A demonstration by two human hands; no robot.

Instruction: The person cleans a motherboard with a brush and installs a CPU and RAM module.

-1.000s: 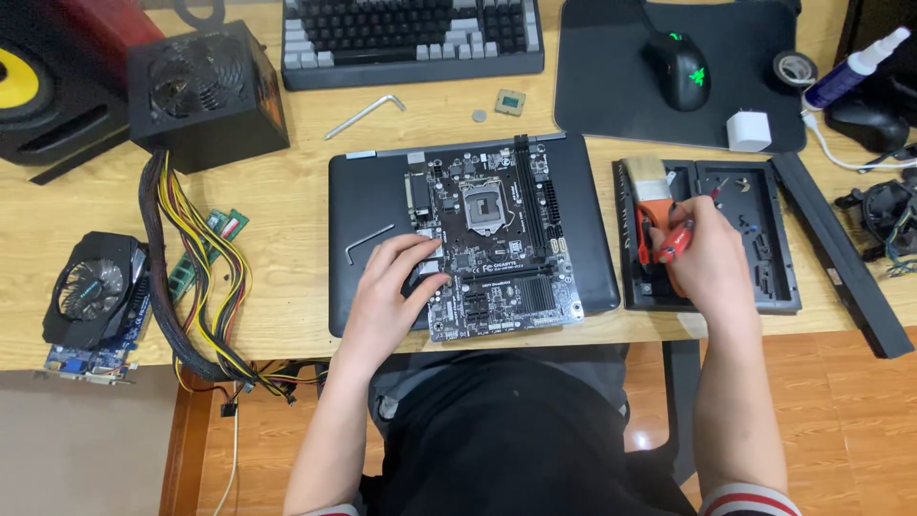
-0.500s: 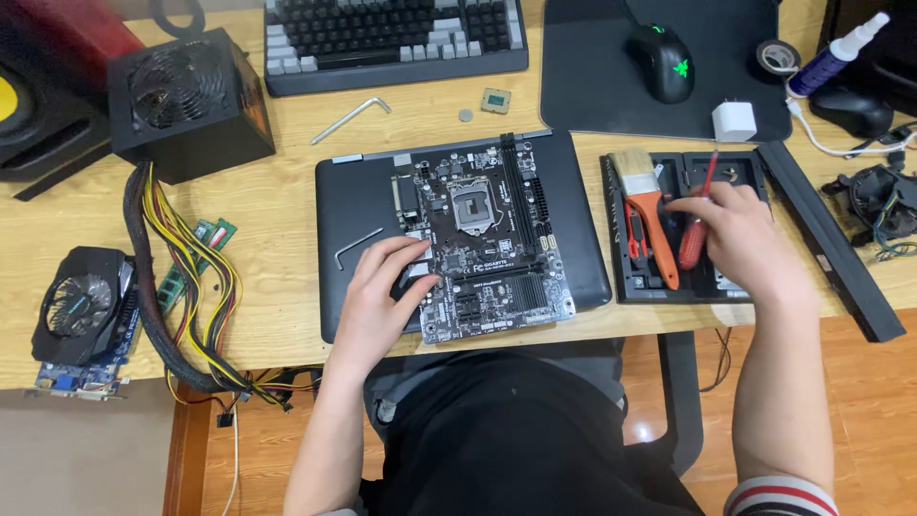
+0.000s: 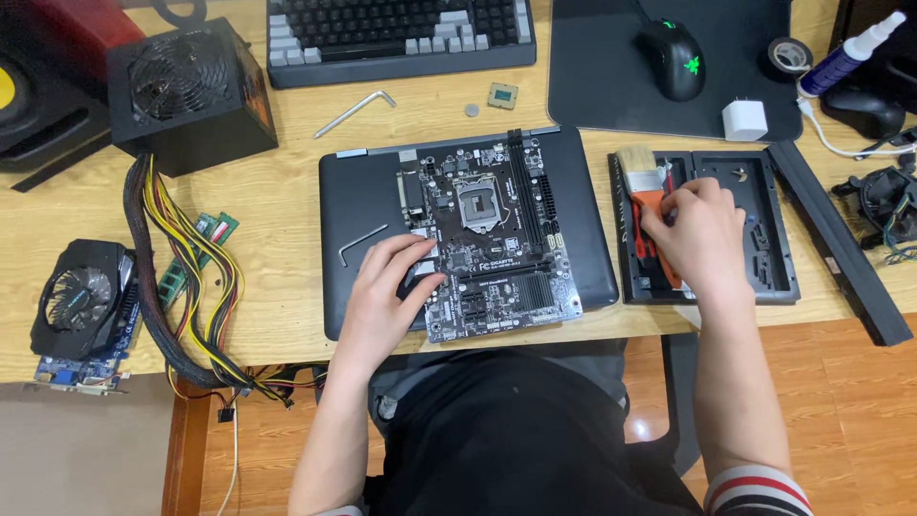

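A black motherboard lies on a closed black laptop at the desk's front edge. My left hand rests flat on the board's lower left corner, fingers spread. To the right stands an open black tool tray. My right hand is inside its left half, fingers curled on a red-handled tool whose tip shows above my knuckles. A brush with an orange handle lies under that hand. A bent hex key lies on the laptop just left of my left hand.
Behind the laptop lie a second hex key, a coin cell, a processor chip, a keyboard and a mouse. On the left are a power supply, its cables, memory sticks and a graphics card. A cooler fan sits far right.
My right hand has shifted a little toward me and closed lower over the tools in the tray. The left hand stays on the motherboard.
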